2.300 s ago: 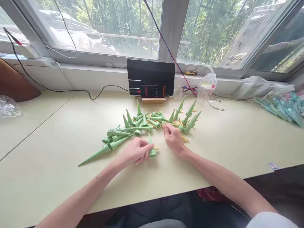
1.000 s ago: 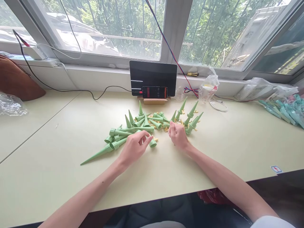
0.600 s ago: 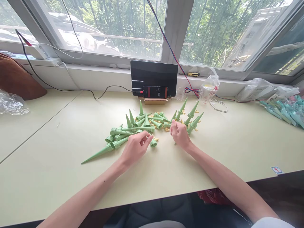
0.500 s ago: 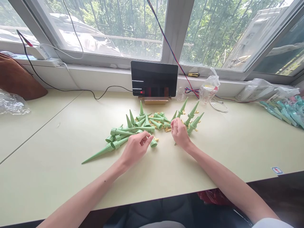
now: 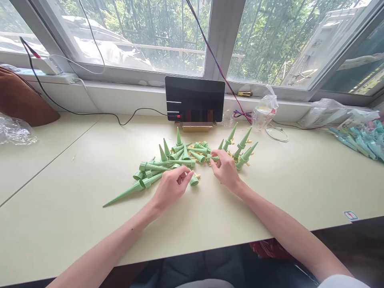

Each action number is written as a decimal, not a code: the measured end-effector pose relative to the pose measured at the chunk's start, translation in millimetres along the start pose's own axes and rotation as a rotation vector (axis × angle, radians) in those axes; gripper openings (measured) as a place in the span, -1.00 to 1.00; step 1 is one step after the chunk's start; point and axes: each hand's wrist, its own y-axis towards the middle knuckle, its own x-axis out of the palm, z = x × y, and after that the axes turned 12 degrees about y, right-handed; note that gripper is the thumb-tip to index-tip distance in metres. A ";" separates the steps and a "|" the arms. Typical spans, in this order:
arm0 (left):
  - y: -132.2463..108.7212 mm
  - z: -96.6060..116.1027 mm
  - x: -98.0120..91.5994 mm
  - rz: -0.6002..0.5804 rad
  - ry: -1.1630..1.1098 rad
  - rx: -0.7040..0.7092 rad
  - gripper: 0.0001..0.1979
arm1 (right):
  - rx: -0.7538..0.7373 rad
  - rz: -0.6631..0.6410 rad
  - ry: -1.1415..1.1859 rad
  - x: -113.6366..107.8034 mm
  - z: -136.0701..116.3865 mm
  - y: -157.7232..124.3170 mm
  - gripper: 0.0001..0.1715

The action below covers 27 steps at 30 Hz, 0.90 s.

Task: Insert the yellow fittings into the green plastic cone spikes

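In front of the black tablet (image 5: 195, 90), we are pinching a green plastic spike (image 5: 194, 182) with a short yellow valve (image 5: 197, 176) between the thumb and forefinger of our left hand (image 5: 171, 186); its open collar end is facing us while our fingers are hiding the rest. We are holding our right hand (image 5: 225, 170) open, thumb and forefinger parted, in front of the tablet's right edge; we cannot tell whether the other fingers are holding anything. Directly before the tablet, beyond our hands, a heap of green spikes (image 5: 181, 163) is lying, a few standing upright. To the tablet's right front, valved spikes (image 5: 245, 156) are standing point up. A cardboard stand (image 5: 197, 127) is sitting at the tablet's foot, and a bagged cup (image 5: 264, 114) is resting to its right.
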 end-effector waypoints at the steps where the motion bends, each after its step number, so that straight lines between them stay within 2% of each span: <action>1: 0.0 -0.1 -0.1 -0.002 0.002 0.000 -0.74 | 0.001 -0.010 -0.014 0.1 0.2 0.0 -0.80; 19: 0.3 1.0 -1.5 0.000 0.027 0.021 -0.75 | 0.054 -0.069 -0.064 -0.8 -1.9 1.0 -0.73; 27: 0.6 1.1 -0.9 -0.002 0.033 0.025 -0.74 | -0.013 -0.127 0.045 3.4 -0.3 -2.4 -0.75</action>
